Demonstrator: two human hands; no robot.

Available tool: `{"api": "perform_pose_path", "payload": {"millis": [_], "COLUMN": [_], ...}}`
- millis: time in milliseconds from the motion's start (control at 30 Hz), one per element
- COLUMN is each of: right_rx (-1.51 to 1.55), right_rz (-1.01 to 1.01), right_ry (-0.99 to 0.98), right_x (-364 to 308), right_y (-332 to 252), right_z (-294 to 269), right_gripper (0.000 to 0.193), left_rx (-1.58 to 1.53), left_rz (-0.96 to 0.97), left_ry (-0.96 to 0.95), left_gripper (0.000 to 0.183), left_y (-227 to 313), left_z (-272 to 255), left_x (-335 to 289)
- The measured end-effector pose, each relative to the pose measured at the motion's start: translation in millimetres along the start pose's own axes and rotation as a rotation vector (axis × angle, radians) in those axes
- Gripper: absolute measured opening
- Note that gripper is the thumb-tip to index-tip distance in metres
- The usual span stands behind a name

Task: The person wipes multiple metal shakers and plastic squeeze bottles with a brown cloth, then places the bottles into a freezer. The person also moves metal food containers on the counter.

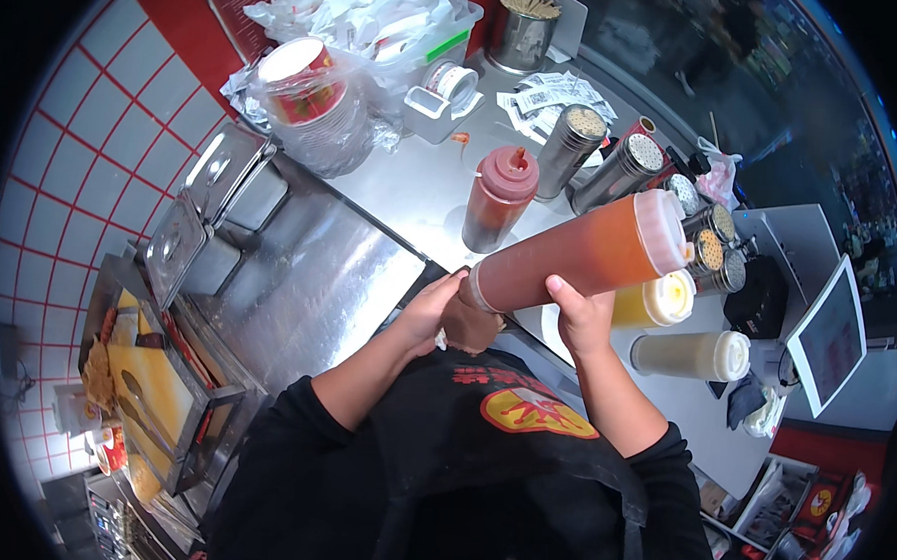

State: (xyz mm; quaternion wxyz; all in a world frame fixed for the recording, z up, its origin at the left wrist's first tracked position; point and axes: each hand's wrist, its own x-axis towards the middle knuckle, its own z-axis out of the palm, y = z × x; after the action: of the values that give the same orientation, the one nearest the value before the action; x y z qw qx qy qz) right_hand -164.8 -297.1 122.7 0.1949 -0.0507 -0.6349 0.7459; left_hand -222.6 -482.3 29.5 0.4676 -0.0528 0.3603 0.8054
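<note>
A: Where's the big sauce bottle?

B: Big sauce bottle is held in the air over the counter, by its near edge, apron side. Base to the left, cap to the right. True tilt: can't tell through this lens.

A: Fingers?

B: Right hand: fingers wrapped round the body, thumb along the near side. Left hand: thumb at the base, other fingers hidden by a brown cloth-like piece. Can't tell if they grip it.

A: Handling?

B: My take: right hand carries the weight, left steadies the base. Go light on pressure; the wall looks squeezable and sauce could spurt. Turn it slowly, cap clear of the neighbours.

A: Materials?

B: Bottle: smooth translucent plastic cylinder, orange-red fill, pale cap. Brown piece: matte. Counter: shiny steel, lots of glare.

A: Around it?

B: Small red squeeze bottle upright just beyond, toward the far edge. Yellow bottle partly behind the right hand; pale bottle closer to the right edge. Metal shakers, round, perforated lids, clustered along the far edge. Wrapped tubs at the far-left corner, crinkly clear film.
</note>
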Motion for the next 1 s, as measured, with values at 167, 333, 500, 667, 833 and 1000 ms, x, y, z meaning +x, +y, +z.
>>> {"api": "perform_pose_path", "payload": {"millis": [167, 333, 500, 667, 833, 1000], "right_rx": [0.087, 0.165, 0.097, -0.088, -0.467, -0.627], "right_rz": [0.021, -0.022, -0.056, -0.102, -0.129, -0.040], "right_ry": [0.031, -0.035, -0.099, -0.041, -0.007, 0.148], "right_x": [-1, -14, -18, -14, -12, 5], "right_y": [-4, -11, -13, -15, -2, 31], "right_z": [-7, -2, 6, -2, -21, -18], "right_gripper": [0.041, 0.042, 0.039, 0.046, 0.065, 0.082], "left_rx": [-0.127, -0.330, 0.005, -0.064, -0.054, 0.873], "left_rz": [0.013, 0.080, 0.091, -0.014, 0.255, 0.635], "left_ry": [0.045, -0.100, -0.401, -0.147, -0.214, 0.321], "left_gripper": [0.037, 0.042, 0.033, 0.040, 0.040, 0.040], "left_y": [6, 5, -5, 14, 88, 151], "left_z": [-1, 21, 34, 19, -11, -12], "left_x": [-14, -6, -6, -11, -8, 44]}}
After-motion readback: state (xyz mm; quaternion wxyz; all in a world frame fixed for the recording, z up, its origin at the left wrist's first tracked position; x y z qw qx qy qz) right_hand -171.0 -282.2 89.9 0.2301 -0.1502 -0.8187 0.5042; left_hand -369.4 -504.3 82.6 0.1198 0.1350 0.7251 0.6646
